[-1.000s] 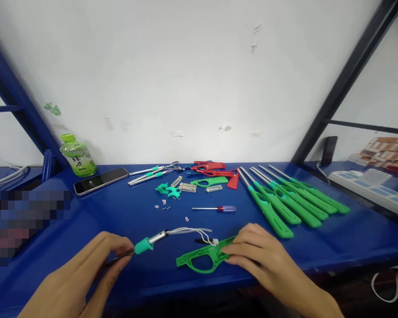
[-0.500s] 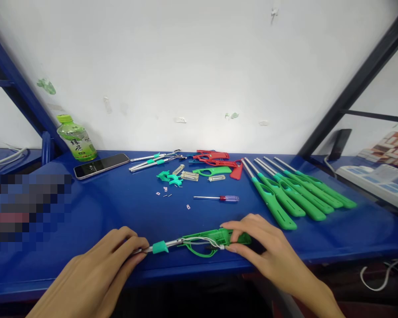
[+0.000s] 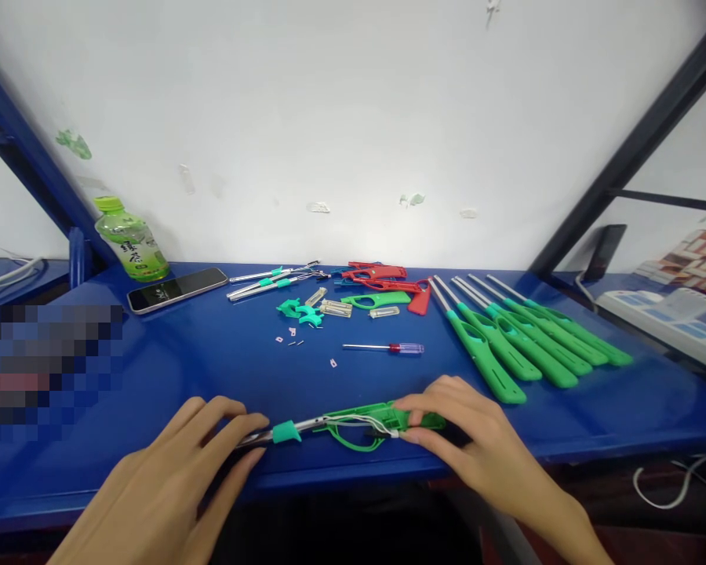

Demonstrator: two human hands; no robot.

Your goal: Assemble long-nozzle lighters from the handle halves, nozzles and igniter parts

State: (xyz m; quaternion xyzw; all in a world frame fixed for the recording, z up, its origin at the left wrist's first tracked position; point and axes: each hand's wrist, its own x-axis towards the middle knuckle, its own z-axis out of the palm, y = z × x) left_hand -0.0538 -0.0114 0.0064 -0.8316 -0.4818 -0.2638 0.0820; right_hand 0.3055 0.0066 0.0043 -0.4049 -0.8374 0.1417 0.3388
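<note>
Near the table's front edge lies a green lighter handle half [image 3: 358, 412], its inside facing up, with white wires [image 3: 368, 421] running along it. A metal lighter tube [image 3: 311, 424] with a teal collar [image 3: 285, 431] reaches left from it. My left hand [image 3: 176, 463] has its fingertips and thumb around the tube's far end, the grip fairly loose. My right hand [image 3: 471, 431] is closed over the right part of the handle half, thumb by the white wire end; its fingertips partly cover the inside.
A screwdriver [image 3: 383, 348], small teal parts [image 3: 300, 311], clear lighter tanks [image 3: 336, 308] and red handle halves [image 3: 380, 273] lie behind. Several finished-looking green lighters [image 3: 485, 361] are lined up right. A phone [image 3: 177, 290] and a bottle [image 3: 134, 243] stand left; more metal tubes [image 3: 259, 284] lie at the back.
My left thumb has moved slightly away from the fingers at the tube's end. My right hand has barely moved. The view has shifted a little.
</note>
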